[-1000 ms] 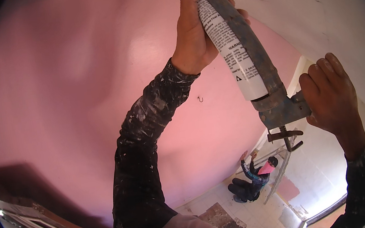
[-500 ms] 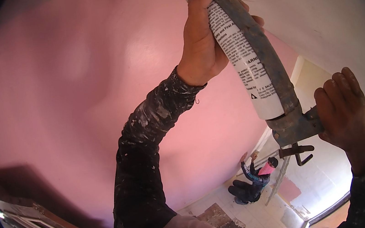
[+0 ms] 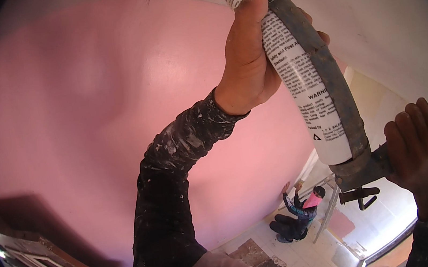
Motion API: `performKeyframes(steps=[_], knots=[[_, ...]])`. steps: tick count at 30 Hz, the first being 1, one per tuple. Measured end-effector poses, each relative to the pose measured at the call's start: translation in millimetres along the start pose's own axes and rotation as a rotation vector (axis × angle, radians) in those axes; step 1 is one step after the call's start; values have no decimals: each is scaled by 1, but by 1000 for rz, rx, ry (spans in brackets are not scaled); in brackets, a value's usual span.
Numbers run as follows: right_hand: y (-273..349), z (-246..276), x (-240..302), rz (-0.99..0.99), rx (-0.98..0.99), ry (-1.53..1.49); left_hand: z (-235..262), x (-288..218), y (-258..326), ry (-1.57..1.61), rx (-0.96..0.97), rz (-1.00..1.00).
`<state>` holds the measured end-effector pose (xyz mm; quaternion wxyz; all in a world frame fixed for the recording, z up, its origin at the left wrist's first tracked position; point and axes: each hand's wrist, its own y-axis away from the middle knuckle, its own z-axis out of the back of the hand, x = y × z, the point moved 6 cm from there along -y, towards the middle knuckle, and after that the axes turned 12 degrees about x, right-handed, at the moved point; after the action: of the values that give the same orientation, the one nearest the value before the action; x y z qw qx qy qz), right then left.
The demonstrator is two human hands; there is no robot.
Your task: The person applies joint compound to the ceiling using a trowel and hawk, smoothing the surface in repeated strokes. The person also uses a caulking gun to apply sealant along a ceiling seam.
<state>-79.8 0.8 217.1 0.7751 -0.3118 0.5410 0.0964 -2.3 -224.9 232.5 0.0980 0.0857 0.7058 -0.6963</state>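
High in the head view, against the pink wall [image 3: 88, 123] and close to the white ceiling [image 3: 382, 14], the left hand [image 3: 251, 66] is wrapping its fingers tightly around the front part of the white cylindrical sealant cartridge [image 3: 302, 81]. This cartridge is sitting inside the dark, worn metal caulking gun [image 3: 337, 101]. Its long axis is running from the upper left, where the nozzle end is leaving the picture, down to the lower right, where the handle part is hanging (the small trigger piece is showing just below it). The right hand [image 3: 413, 148] is closing around that rear handle, so it is holding the low end while the left hand is steadying the high end. Both sleeves are dark and spotted with paint. Far below, another person [image 3: 302, 211] is crouching on the pale floor [image 3: 316, 249], well apart from the tool.
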Motion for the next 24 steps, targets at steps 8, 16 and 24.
performKeyframes(steps=[8,16,24], knots=[[22,5,-8,-31,5,32,-31,-12,-6,202,105,-61],[33,6,-10,-31,-10,77,-41,-12,-3,187,125,-47],[38,1,-13,-40,-37,66,-45,-11,-5,157,94,-3]])
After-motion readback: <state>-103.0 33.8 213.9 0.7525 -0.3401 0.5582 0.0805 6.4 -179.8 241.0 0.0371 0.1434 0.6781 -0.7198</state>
